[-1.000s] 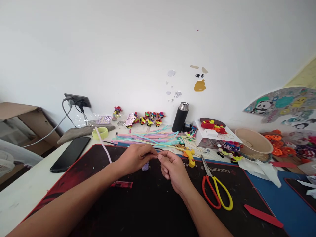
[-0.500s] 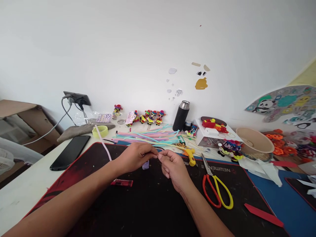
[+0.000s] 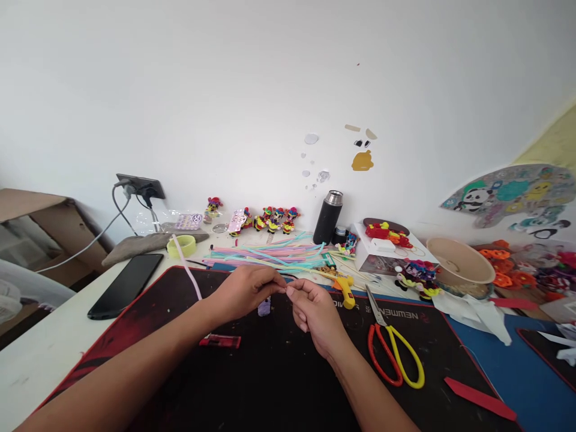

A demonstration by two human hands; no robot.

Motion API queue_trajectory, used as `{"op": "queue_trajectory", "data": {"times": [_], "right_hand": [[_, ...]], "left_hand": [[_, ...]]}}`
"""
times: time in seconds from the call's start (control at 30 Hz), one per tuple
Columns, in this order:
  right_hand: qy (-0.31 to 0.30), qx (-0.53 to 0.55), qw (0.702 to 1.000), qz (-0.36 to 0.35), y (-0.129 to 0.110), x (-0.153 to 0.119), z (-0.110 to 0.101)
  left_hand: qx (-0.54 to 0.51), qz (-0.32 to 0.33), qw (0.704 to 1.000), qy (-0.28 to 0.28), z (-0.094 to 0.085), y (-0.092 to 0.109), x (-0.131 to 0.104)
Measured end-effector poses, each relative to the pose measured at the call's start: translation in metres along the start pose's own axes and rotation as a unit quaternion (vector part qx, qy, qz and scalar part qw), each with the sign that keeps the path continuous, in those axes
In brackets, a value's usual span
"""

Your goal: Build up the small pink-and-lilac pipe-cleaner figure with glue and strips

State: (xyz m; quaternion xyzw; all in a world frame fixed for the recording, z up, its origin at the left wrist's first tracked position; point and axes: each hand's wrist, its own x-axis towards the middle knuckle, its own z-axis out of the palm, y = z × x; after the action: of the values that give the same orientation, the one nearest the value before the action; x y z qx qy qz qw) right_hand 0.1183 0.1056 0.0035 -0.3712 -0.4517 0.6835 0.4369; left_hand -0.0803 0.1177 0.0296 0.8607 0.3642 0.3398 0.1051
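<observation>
Over the dark mat (image 3: 270, 384), my left hand (image 3: 247, 291) and my right hand (image 3: 315, 312) meet with their fingertips pinched together. Whatever sits between the fingertips is too small and covered to name. Just below my left fingers shows a small lilac piece (image 3: 264, 307); I cannot tell whether it is held or lies on the mat. From behind my left forearm rises a pale pink fuzzy stem (image 3: 188, 270), its lower end hidden. A red lighter (image 3: 220, 341) lies near that forearm. Scissors (image 3: 382, 324) with one red and one yellow handle lie right of my right hand.
Behind the hands lie several pastel fuzzy stems (image 3: 270, 255) and a yellow glue gun-like tool (image 3: 345, 291). A black flask (image 3: 327, 219) stands by the wall, near small figures (image 3: 274, 221). A phone (image 3: 126, 285) and tape roll (image 3: 181, 246) are left; a beige bowl (image 3: 468, 261) is right.
The camera view has tilted slightly, so the scene sits lower. Both hands stay pinched together, with only a slight shift of the fingers.
</observation>
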Motion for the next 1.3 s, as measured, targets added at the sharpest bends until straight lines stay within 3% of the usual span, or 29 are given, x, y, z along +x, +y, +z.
{"op": "queue_trajectory", "data": {"times": [0.4,0.8,1.3], "right_hand": [[0.008,-0.023,1.000,-0.004,0.0014,0.0000,-0.0010],[0.010,0.006,1.000,0.008,-0.0006,-0.0010,0.0013],[0.013,0.007,1.000,0.006,-0.0002,-0.0008,0.0020]], "left_hand": [[0.007,-0.003,1.000,-0.019,0.0014,0.0037,-0.0005],[0.048,0.014,0.999,0.013,0.0042,0.0008,-0.0015],[0.077,0.078,0.994,0.030,0.0067,0.0000,-0.0036]]}}
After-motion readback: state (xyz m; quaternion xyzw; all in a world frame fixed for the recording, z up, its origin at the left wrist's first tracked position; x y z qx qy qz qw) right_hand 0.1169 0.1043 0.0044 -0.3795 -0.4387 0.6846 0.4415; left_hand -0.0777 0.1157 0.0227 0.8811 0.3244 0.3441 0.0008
